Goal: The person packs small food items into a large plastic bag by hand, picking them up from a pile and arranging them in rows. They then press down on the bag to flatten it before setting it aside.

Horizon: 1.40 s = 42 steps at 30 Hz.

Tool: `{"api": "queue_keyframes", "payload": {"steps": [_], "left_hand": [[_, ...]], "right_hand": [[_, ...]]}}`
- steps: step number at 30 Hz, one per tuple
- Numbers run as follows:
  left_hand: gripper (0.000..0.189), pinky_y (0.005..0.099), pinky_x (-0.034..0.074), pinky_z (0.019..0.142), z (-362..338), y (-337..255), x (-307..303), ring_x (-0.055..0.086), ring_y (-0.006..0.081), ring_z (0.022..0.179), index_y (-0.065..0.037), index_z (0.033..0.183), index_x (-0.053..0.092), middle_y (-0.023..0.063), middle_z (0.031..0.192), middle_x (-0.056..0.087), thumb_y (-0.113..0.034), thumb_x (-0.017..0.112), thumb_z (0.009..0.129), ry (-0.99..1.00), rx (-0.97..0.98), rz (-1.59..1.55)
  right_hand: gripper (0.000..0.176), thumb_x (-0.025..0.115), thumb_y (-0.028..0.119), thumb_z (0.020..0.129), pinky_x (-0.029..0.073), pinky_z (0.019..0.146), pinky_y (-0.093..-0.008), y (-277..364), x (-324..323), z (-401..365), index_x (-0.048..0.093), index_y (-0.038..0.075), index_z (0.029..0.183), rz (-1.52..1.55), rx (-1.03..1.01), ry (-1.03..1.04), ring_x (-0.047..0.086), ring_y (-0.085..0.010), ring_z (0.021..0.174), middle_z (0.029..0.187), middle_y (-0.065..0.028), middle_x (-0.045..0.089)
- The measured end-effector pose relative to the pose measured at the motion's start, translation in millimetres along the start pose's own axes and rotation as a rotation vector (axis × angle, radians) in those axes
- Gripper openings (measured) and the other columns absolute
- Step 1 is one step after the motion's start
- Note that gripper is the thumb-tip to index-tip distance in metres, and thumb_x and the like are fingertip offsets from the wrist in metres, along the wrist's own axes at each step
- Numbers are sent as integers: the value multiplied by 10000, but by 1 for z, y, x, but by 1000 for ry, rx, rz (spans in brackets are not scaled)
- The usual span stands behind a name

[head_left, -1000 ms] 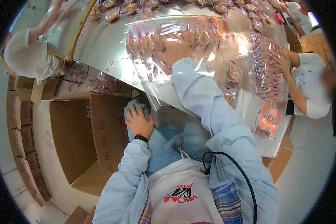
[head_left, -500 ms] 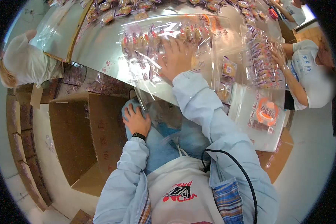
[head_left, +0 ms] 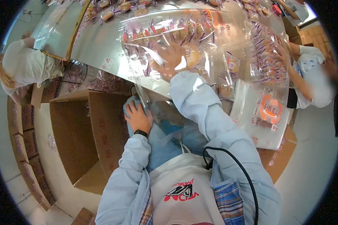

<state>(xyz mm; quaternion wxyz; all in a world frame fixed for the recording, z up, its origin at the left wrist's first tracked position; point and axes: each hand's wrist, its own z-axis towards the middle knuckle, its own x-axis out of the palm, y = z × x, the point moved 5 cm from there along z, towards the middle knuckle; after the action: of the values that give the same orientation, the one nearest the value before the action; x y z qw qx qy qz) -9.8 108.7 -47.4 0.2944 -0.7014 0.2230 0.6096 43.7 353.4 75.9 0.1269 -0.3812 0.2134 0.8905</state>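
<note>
My left hand (head_left: 139,119), wearing a dark wristband, lies on my left knee with its fingers spread. My right hand (head_left: 171,59) reaches into a large clear plastic bag (head_left: 144,88) lying on the metal table. Glare on the film blurs its fingers, which look stretched out over the packed pastries. Inside the bag, small wrapped pastries (head_left: 154,32) with purple-edged wrappers stand in a row beyond my fingers. Another round pastry (head_left: 192,57) shows just right of my hand. Two loose wrapped pastries (head_left: 232,64) lie farther right.
A stack of printed clear bags (head_left: 264,112) lies at the table's right corner. An open cardboard box (head_left: 73,138) stands left of my legs. At right, a person's hands (head_left: 283,56) touch another filled bag (head_left: 264,56). Another person (head_left: 28,63) bends at left.
My right hand has moved slightly left and down, with the bag's film shifting over it. My left hand stays on the knee. The co-worker at right has shifted slightly.
</note>
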Motion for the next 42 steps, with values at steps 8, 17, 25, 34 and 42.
{"api": "queue_keyframes", "payload": {"steps": [8, 17, 25, 34, 42], "left_hand": [[502, 656, 281, 1119, 0, 0, 4, 309, 398, 1472, -99, 1254, 636, 159, 1563, 412, -359, 701, 831, -27, 15, -3], [561, 659, 279, 1126, -1, -9, 1, 289, 403, 1481, -109, 1302, 628, 165, 1588, 378, -399, 718, 830, 32, 22, 42], [637, 662, 305, 1109, -2, -8, 5, 287, 415, 1476, -90, 1352, 598, 187, 1552, 401, -446, 706, 835, 7, 52, 88], [661, 676, 323, 1090, -2, -10, 4, 289, 429, 1470, -72, 1393, 567, 201, 1534, 415, -432, 678, 850, 1, 68, 89], [585, 659, 291, 1115, 0, -9, 4, 300, 415, 1477, -93, 1303, 613, 168, 1582, 388, -412, 723, 825, 6, 36, 56]], "right_hand": [[531, 678, 229, 861, 415, 1045, -505, 13, -4, -6, 630, 170, 1387, 73, -170, 49, 559, -316, 1186, 1360, -74, 629], [565, 655, 168, 836, 379, 1161, -552, 14, 15, -1, 616, 151, 1399, 204, -294, 15, 519, -372, 1339, 1473, -85, 576], [613, 630, 232, 891, 266, 1217, -590, 11, 15, -2, 528, 112, 1483, 197, -284, 59, 367, -402, 1469, 1578, -138, 446], [557, 544, 233, 947, 279, 1208, -598, 14, 16, -1, 513, 120, 1492, 178, -317, 111, 372, -456, 1444, 1577, -156, 446], [580, 583, 209, 923, 340, 1162, -587, 16, 18, -5, 509, 126, 1493, 233, -298, 217, 480, -439, 1354, 1504, -161, 515]]}}
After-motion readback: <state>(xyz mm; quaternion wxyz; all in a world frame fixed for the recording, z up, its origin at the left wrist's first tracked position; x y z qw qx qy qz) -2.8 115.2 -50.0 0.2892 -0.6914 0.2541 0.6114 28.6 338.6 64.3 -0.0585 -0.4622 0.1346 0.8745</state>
